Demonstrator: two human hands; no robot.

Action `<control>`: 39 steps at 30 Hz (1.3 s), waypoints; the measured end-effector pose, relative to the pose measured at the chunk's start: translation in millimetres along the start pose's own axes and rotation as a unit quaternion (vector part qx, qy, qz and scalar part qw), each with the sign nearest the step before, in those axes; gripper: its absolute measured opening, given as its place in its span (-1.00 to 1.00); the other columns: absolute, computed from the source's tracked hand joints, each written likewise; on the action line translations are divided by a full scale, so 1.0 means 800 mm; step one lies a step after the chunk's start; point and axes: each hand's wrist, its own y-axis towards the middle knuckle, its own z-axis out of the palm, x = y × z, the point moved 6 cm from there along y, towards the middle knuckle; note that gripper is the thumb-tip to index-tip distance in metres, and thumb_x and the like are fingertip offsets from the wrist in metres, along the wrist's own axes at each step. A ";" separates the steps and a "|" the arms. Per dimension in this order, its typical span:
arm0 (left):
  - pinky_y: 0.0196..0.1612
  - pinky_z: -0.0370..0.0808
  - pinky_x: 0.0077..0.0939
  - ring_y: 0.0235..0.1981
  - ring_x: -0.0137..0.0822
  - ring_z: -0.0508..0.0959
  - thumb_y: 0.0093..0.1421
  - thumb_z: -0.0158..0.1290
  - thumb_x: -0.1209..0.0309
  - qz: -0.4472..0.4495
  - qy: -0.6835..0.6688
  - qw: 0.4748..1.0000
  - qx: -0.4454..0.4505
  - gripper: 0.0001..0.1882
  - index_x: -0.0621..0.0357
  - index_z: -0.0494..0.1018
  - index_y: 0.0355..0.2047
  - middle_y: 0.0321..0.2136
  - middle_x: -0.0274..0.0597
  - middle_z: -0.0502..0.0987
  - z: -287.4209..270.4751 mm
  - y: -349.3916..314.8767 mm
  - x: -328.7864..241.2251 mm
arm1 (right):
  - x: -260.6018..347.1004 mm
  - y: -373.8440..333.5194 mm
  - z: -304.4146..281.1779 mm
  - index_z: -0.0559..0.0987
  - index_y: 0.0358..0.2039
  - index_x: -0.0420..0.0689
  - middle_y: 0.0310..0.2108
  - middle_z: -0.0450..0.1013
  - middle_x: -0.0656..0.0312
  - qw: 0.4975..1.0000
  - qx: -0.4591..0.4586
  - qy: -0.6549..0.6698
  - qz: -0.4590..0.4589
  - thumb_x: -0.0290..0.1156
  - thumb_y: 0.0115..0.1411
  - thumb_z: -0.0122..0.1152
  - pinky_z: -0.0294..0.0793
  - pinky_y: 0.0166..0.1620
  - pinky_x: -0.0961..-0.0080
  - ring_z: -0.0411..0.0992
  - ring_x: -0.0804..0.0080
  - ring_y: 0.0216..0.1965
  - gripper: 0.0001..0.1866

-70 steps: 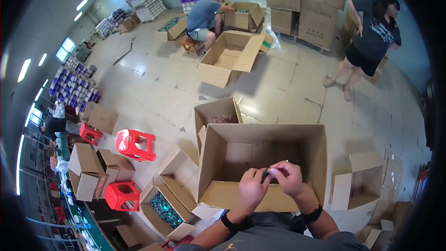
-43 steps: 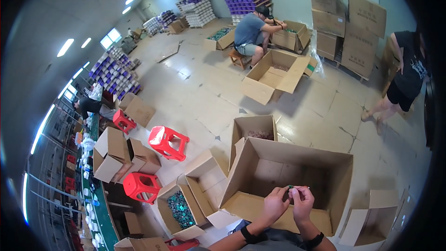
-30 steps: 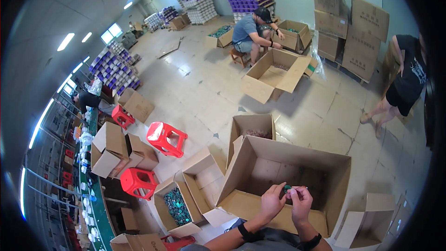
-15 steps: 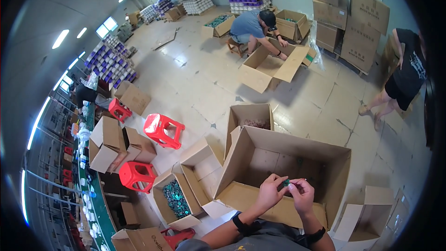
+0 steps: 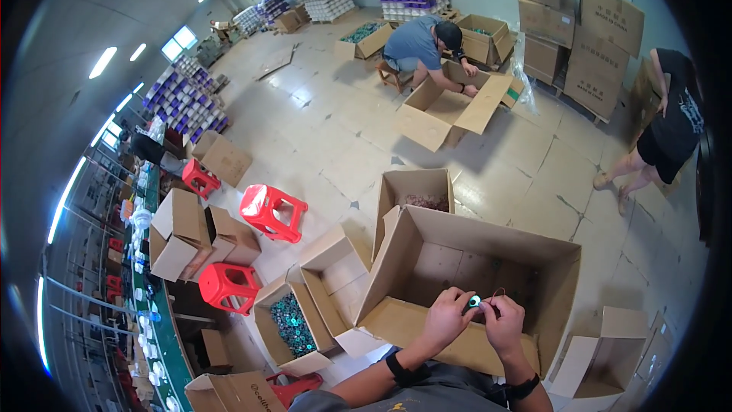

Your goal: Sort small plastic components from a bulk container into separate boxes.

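Observation:
Between my two hands is a small round part (image 5: 474,301), green with a bright white middle. My left hand (image 5: 447,320) pinches it from the left. My right hand (image 5: 504,325) is closed at its right side, fingertips touching it. A thin reddish wire (image 5: 498,291) curls up from my right fingertips. Both hands are over the near side of a large open cardboard box (image 5: 503,238), in which a few small green pieces lie on the bottom. To the left, a smaller carton (image 5: 263,313) holds many small green and dark round parts (image 5: 291,326).
Beside the large box stand an open carton (image 5: 335,267) and one with reddish pieces (image 5: 427,202). Red stools (image 5: 273,212) and a green-topped bench (image 5: 164,328) are at left. Ahead, a seated co-worker (image 5: 415,49) reaches into a box; another person (image 5: 671,114) stands at right.
The small part has turned in my fingers, so its white middle now shows. The reddish wire has come into view above my right hand. The view has shifted slightly.

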 end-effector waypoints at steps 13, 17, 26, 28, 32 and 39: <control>-0.21 0.52 -0.23 -0.26 -0.07 0.55 0.02 0.34 0.28 0.001 -0.046 0.998 0.033 -0.62 0.17 0.61 -0.17 -0.30 -0.08 0.51 0.009 -0.022 0.000 | 0.014 -0.010 -0.011 0.60 -0.46 -0.26 -0.52 0.51 0.08 0.999 0.007 0.035 -0.023 -0.57 0.12 0.31 0.49 -0.40 0.41 0.53 0.24 -0.50 -0.95; -0.29 0.51 -0.23 -0.36 -0.11 0.53 -0.04 0.37 0.32 0.036 0.028 0.999 -0.018 -0.66 0.20 0.63 -0.26 -0.41 -0.13 0.51 -0.021 -0.006 -0.004 | -0.004 0.011 0.003 0.60 -0.44 -0.26 -0.53 0.55 0.11 0.997 0.016 0.057 0.040 -0.41 0.22 0.29 0.51 -0.37 0.47 0.55 0.42 -0.50 -0.82; -0.37 0.52 -0.26 -0.43 -0.14 0.55 -0.07 0.39 0.33 0.068 0.018 0.997 -0.020 -0.67 0.24 0.63 -0.31 -0.48 -0.15 0.51 -0.033 0.004 -0.014 | -0.037 0.004 0.020 0.60 -0.41 -0.28 -0.53 0.54 0.32 0.963 0.043 0.200 0.177 -0.43 0.27 0.28 0.42 -0.42 0.64 0.44 0.71 -0.50 -0.83; -0.37 0.53 -0.27 -0.42 -0.13 0.56 -0.06 0.37 0.33 0.059 0.021 0.998 -0.008 -0.70 0.24 0.63 -0.34 -0.48 -0.15 0.52 -0.032 -0.006 -0.011 | -0.017 0.004 0.020 0.60 -0.41 -0.28 -0.54 0.54 0.29 0.985 0.084 0.126 0.080 -0.46 0.21 0.33 0.41 -0.42 0.64 0.46 0.68 -0.50 -0.85; -0.43 0.53 -0.27 -0.49 -0.14 0.57 -0.09 0.39 0.31 0.063 0.050 0.997 -0.003 -0.72 0.22 0.64 -0.41 -0.49 -0.16 0.53 -0.031 -0.021 -0.001 | -0.006 0.004 0.028 0.60 -0.46 -0.24 -0.56 0.54 0.15 0.993 0.112 0.048 0.009 -0.41 0.14 0.37 0.44 -0.47 0.51 0.50 0.46 -0.58 -0.83; -0.44 0.53 -0.23 -0.49 -0.10 0.56 -0.11 0.37 0.31 0.026 0.050 0.998 -0.005 -0.73 0.23 0.63 -0.44 -0.51 -0.14 0.50 -0.067 -0.038 0.029 | 0.024 0.005 0.073 0.43 -0.66 -0.25 -0.72 0.33 0.09 0.995 0.101 -0.004 0.018 -0.39 0.09 0.39 0.27 -0.57 0.31 0.34 0.14 -0.69 -0.66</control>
